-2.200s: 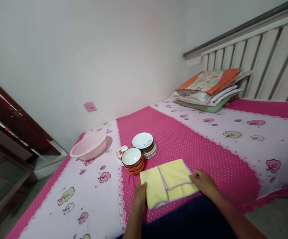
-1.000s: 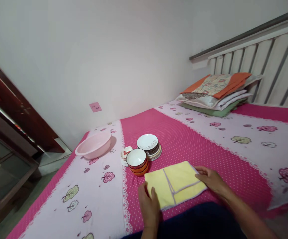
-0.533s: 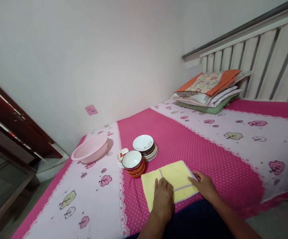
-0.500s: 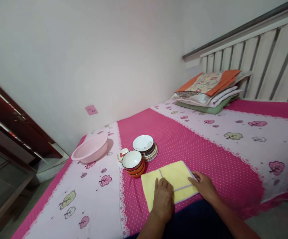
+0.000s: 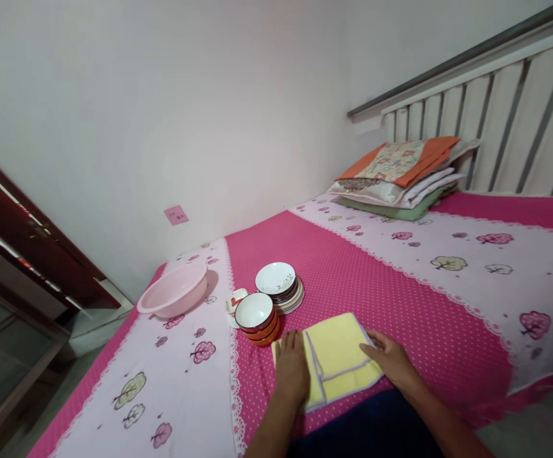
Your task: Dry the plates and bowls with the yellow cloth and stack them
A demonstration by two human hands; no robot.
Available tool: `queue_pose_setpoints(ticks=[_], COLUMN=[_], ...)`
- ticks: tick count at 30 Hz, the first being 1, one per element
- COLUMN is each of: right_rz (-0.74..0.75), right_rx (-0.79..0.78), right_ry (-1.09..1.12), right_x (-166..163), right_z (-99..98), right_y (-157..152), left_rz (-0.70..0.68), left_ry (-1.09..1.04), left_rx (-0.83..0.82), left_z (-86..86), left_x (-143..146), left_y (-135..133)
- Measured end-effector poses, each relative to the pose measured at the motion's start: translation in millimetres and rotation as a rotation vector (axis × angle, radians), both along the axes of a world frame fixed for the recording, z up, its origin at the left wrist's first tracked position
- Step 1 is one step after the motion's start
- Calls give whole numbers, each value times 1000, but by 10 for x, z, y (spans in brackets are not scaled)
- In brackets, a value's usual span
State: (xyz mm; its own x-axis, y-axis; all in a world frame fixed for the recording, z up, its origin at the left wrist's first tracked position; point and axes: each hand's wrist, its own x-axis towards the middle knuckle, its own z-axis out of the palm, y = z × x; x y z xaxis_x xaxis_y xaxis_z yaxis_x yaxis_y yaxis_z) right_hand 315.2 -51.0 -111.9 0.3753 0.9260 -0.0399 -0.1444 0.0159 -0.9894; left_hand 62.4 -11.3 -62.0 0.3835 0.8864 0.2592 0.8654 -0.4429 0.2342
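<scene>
A folded yellow cloth [image 5: 338, 355] with a pale purple hem lies on the pink bedspread [image 5: 381, 292] right in front of me. My left hand [image 5: 291, 369] lies flat on the cloth's left part, fingers stretched out. My right hand [image 5: 388, 361] rests flat on the cloth's right edge, fingers apart. Just beyond the cloth stands a stack of red and orange bowls [image 5: 256, 316], and behind it a stack of white plates [image 5: 279, 286]. A small white cup [image 5: 234, 301] sits left of the bowls.
A pink plastic basin [image 5: 173, 290] stands at the far left of the bed. Folded bedding and pillows [image 5: 398, 172] are piled by the slatted headboard [image 5: 486, 121]. A dark wooden cabinet [image 5: 13, 254] stands left of the bed, against the white wall.
My left hand slid from the middle of the cloth to its left side. The cloth's fold line now shows further left. My right hand stayed on the right edge.
</scene>
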Motion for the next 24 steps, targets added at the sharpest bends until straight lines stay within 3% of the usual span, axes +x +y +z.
queue_pose_setpoints(ticks=[6,13,17,24], right_rz=[-9,12,26,24], right_rx=[-6,-10,-10,40], right_ry=[-24,-61,-77,-31], right_x=[-61,-67,-67,-68], right_z=[36,-34,-103,-9], right_y=[-23,16,22,5], left_rz=[120,98,12,75], left_ry=[-60,-79,-60,-92], left_rx=[110,220,174,55], left_z=[-22,34,-57,-124], left_x=[0,142,179,200], left_y=[119,5,-92,-48])
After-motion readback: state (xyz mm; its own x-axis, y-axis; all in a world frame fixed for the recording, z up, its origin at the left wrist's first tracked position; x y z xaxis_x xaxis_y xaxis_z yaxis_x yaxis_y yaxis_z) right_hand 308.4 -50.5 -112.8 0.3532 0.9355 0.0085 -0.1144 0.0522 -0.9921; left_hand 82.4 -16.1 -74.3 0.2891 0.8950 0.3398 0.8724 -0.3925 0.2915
